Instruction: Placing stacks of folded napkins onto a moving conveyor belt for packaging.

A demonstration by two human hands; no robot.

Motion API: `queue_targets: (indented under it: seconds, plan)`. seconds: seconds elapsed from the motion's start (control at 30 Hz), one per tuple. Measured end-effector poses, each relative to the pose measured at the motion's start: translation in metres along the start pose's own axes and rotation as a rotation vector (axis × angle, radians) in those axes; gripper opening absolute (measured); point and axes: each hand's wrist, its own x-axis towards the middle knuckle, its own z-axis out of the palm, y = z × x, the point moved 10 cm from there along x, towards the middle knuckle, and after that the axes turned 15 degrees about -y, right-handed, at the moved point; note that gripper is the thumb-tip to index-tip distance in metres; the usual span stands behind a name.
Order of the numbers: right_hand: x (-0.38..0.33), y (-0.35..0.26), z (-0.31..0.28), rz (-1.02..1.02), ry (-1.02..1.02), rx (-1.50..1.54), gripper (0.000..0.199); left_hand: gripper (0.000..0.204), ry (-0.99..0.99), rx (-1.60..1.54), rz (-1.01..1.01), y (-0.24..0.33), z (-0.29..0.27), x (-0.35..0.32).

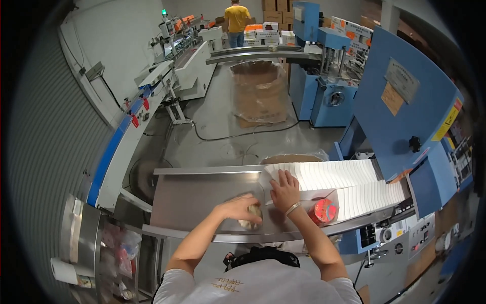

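A long row of flat white folded cartons [344, 185] lies shingled on a steel table [192, 195], fed from the blue machine on the right. My right hand [284, 190] rests flat with fingers spread on the left end of that row. My left hand [242, 207] is closed on a crumpled beige rag [251, 217] that it presses onto the steel surface just left of the cartons. One carton with a red and white print [323, 210] lies near my right wrist.
A blue machine [405, 116] stands at the right with a control panel [385, 235] below. A long conveyor line [152, 91] runs along the left. A wrapped brown pallet box [259, 91] stands on the floor ahead. A person in a yellow shirt [237, 21] stands far back. A paper roll [66, 271] lies lower left.
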Motion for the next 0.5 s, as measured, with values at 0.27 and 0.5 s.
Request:
queue_targets:
  seconds: [0.27,0.5]
  plan:
    - [-0.009,-0.009,0.001,-0.022,-0.057,0.079,0.049,0.051,0.331,-1.323,0.03,-0.093,0.008,0.096]
    - [-0.042,0.057,-0.075,-0.062,0.078,0.32,0.035,0.054,0.298,-1.216,-0.121,-0.046,-0.019,0.086]
